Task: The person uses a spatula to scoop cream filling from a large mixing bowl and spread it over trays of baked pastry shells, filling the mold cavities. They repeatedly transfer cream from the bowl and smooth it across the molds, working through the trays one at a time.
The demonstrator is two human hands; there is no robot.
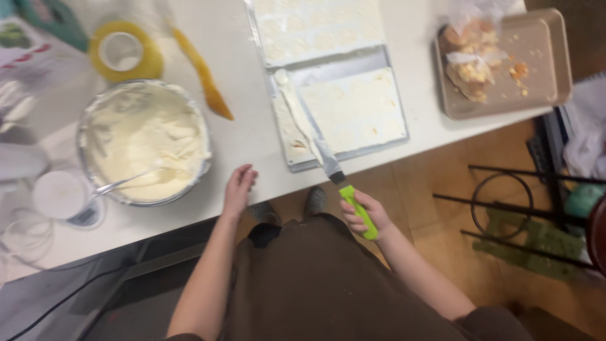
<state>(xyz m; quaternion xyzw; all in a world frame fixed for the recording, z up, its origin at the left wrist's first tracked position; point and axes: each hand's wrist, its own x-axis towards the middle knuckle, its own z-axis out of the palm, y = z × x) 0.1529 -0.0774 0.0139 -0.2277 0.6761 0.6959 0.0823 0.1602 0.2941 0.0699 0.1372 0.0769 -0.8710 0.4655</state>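
Lower centre: right hand [366, 216] grasps green-handled spatula [315, 142], blade over cream-covered tray [334, 101]. Left hand [238, 189], released, rests at table edge [252, 136] beside cream bowl [144, 142].

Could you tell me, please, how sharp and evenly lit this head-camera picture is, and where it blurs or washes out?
In the head view, the whole frame is soft with motion blur; the white table and the top of the baking tray wash out under bright light, while the right hand on the green-handled spatula reads fairly clearly.
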